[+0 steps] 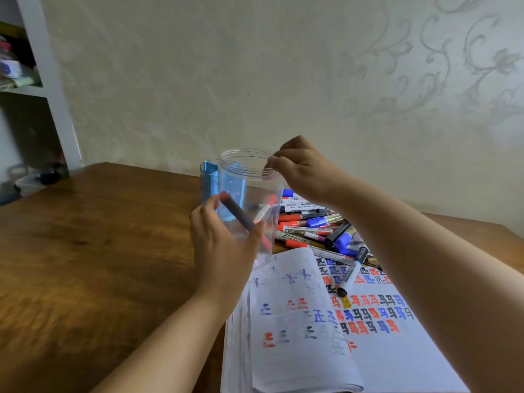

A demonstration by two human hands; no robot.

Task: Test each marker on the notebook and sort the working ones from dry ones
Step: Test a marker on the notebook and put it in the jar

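My left hand (224, 245) wraps the lower wall of a clear plastic jar (249, 177); a grey red-tipped marker (241, 217) leans inside it. Right hand (306, 171) pinches the jar's rim. Blue container (208, 182) just behind. Marker pile (317, 225) beside the jar, above the open notebook (326, 321) on the wooden table (99, 251).

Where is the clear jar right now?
In the head view the clear jar is at centre, held above the table by both hands: left hand round its lower wall, right hand at the rim, blue container just behind.
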